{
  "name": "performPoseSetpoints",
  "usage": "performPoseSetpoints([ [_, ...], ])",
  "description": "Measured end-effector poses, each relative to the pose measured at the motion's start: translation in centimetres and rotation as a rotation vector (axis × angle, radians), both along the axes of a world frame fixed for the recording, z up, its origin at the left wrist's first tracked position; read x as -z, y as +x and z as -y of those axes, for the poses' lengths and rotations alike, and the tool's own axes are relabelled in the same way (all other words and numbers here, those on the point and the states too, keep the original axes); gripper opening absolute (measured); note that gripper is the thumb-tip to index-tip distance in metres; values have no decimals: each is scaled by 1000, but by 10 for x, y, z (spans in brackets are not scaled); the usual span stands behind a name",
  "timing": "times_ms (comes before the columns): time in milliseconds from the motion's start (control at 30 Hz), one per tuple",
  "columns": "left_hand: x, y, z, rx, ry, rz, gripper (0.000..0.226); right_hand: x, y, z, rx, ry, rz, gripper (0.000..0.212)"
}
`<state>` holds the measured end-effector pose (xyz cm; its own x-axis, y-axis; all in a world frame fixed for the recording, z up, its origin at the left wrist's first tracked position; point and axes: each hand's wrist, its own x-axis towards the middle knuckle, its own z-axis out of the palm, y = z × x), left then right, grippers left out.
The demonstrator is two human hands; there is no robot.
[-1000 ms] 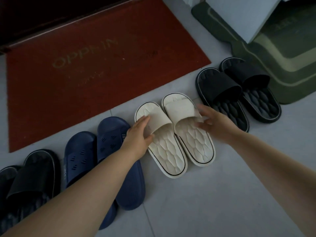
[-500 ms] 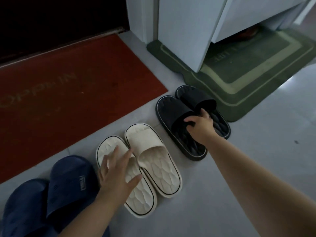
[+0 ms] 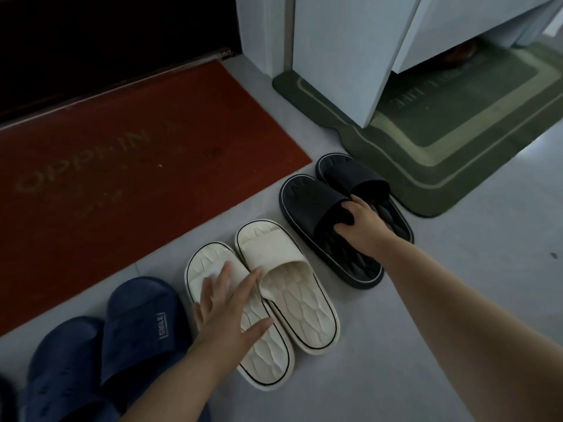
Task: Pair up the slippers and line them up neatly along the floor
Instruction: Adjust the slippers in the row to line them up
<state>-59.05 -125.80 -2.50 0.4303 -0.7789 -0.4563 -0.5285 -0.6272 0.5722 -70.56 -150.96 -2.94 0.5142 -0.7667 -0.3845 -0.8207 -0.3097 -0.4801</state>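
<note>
The right hand (image 3: 362, 226) grips the black slipper (image 3: 323, 220) by its strap. The left hand (image 3: 225, 312) hovers spread over the cream slipper (image 3: 213, 269). Likely light, flexible foam; the strap is the best hold.

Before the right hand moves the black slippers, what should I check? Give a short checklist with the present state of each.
1. Right hand grips strap of nearer black slipper: ok.
2. Far black slipper beside its mate: ok.
3. Far black slipper clear of green mat: cannot tell.
4. Cream pair side by side: ok.
5. Left hand open over cream pair, holding nothing: ok.
6. Navy pair fully in view: not ok.
</note>
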Motion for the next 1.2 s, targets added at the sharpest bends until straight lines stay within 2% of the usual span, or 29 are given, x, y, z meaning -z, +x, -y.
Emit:
performPoseSetpoints([
  [200, 0, 4, -1, 11, -9, 0, 71, 1, 3, 0, -3, 16, 2, 58],
  [300, -2, 6, -1, 17, 6, 2, 69, 1, 0, 0, 47, 29, 54, 51],
  [367, -1, 7, 0, 5, 21, -12, 72, 2, 0, -11, 139, -50, 122, 37],
  [433, 0, 6, 0, -13, 16, -20, 76, 2, 0, -34, 209, -213, 208, 25],
  [500, 2, 6, 1, -24, 6, -3, 81, 0, 1, -63, 138, -272, 307, 23],
  [600, 5, 8, 0, -52, -4, 14, 86, 2, 4, -99, -143, -94, 292, 34],
  [667, 5, 9, -1, -84, -43, 9, 87, 4, 5, -106, -238, -50, 233, 48],
  [800, 0, 14, -7, -232, -124, 33, 80, 4, 8, -101, -257, -55, 176, 54],
  [933, -4, 21, -16, -437, -85, 59, 68, 4, 7, -105, -237, -56, 178, 51],
  [1200, -9, 27, -22, -515, -102, 37, 57, 7, 23, -109, -203, 13, 244, 52],
])
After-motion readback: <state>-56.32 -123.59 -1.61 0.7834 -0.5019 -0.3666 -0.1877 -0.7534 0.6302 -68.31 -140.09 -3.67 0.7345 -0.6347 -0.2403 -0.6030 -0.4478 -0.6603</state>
